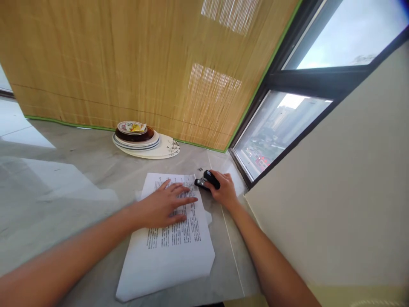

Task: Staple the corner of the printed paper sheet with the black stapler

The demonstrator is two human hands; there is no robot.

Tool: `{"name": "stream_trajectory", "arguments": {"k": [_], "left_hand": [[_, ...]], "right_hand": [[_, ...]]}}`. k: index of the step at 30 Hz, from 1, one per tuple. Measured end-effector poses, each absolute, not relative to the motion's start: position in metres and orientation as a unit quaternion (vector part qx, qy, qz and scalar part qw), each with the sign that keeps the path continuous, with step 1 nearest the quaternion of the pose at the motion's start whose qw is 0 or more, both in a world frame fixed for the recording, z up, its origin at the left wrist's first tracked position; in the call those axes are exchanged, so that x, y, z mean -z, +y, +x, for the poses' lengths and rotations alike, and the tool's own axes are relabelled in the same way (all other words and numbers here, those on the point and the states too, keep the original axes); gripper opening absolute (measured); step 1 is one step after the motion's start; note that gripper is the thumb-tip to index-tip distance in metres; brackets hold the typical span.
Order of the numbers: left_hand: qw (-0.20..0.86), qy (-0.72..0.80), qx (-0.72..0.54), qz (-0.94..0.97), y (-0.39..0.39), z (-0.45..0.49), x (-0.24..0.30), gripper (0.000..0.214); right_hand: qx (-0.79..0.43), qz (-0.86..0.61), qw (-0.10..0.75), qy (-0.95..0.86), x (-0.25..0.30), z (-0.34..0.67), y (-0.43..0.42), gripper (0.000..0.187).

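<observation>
Printed sheets of paper (166,262) lie on the grey stone surface in front of me, with lines of dark text on the upper part. My left hand (168,204) rests on the text with its fingers spread. In my right hand (225,187) is a black stapler (211,179), gripped from its rear end. The stapler's jaws are apart and point left, close to the upper right corner of the paper. Whether the corner lies between the jaws, I cannot tell. Just behind the stapler lie small dark pieces (200,169), perhaps staples.
A stack of plates (137,138) stands on a white oval platter (171,147) at the back, with a small yellow packet (139,127) on top. Behind hangs a bamboo blind (111,64). A dark-framed window (268,132) and a pale wall (345,179) bound the right side.
</observation>
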State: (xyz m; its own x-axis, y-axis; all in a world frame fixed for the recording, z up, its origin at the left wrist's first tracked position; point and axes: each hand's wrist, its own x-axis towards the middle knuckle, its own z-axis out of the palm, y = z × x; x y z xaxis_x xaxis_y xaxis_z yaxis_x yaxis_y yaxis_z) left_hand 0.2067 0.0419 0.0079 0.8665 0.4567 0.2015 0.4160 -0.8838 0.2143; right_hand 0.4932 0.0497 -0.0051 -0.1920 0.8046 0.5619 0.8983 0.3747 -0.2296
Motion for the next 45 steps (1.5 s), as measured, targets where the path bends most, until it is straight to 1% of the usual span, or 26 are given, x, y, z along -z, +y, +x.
{"name": "stream_trajectory", "arguments": {"k": [4, 9, 12, 16, 22, 25, 29, 32, 33, 34, 36, 37, 40, 45], "left_hand": [[0.088, 0.237, -0.130, 0.959, 0.042, 0.205, -0.005, 0.053], [0.124, 0.208, -0.136, 0.961, 0.043, 0.205, 0.001, 0.059], [0.137, 0.202, -0.121, 0.962, 0.042, 0.205, 0.000, 0.061], [0.145, 0.205, -0.102, 0.963, 0.042, 0.207, -0.003, 0.062], [0.164, 0.201, -0.126, 0.957, 0.039, 0.209, -0.002, 0.062], [0.163, 0.195, -0.132, 0.958, 0.038, 0.211, -0.003, 0.062], [0.152, 0.186, -0.144, 0.960, 0.038, 0.211, -0.001, 0.059], [0.150, 0.185, -0.142, 0.961, 0.038, 0.211, 0.000, 0.057], [0.153, 0.186, -0.137, 0.961, 0.037, 0.211, 0.000, 0.057], [0.158, 0.189, -0.131, 0.960, 0.037, 0.211, 0.000, 0.057], [0.173, 0.196, -0.129, 0.957, 0.037, 0.211, 0.001, 0.058], [0.179, 0.200, -0.130, 0.954, 0.037, 0.212, 0.001, 0.058], [0.182, 0.205, -0.125, 0.953, 0.037, 0.212, 0.004, 0.058], [0.171, 0.201, -0.130, 0.956, 0.038, 0.212, 0.006, 0.055]], "right_hand": [[0.047, -0.559, 0.250, -0.790, -0.014, 0.505, 0.049, 0.031], [-0.076, -0.519, 0.168, -0.834, -0.036, 0.502, 0.033, 0.017], [-0.119, -0.481, 0.154, -0.855, -0.042, 0.494, 0.027, 0.019], [-0.126, -0.474, 0.141, -0.860, -0.044, 0.491, 0.026, 0.020], [-0.077, -0.445, 0.110, -0.886, -0.049, 0.488, 0.023, 0.022], [-0.079, -0.423, 0.094, -0.898, -0.052, 0.483, 0.019, 0.021], [-0.111, -0.424, 0.107, -0.893, -0.051, 0.478, 0.017, 0.019], [-0.145, -0.416, 0.141, -0.886, -0.048, 0.477, 0.019, 0.009], [-0.155, -0.414, 0.153, -0.884, -0.047, 0.477, 0.020, 0.012], [-0.159, -0.416, 0.162, -0.881, -0.046, 0.476, 0.021, 0.020], [-0.146, -0.434, 0.170, -0.873, -0.044, 0.473, 0.021, 0.034], [-0.132, -0.446, 0.168, -0.869, -0.043, 0.472, 0.021, 0.036], [-0.094, -0.463, 0.144, -0.869, -0.041, 0.467, 0.019, 0.035], [-0.068, -0.477, 0.120, -0.868, -0.039, 0.461, 0.016, 0.032]]}}
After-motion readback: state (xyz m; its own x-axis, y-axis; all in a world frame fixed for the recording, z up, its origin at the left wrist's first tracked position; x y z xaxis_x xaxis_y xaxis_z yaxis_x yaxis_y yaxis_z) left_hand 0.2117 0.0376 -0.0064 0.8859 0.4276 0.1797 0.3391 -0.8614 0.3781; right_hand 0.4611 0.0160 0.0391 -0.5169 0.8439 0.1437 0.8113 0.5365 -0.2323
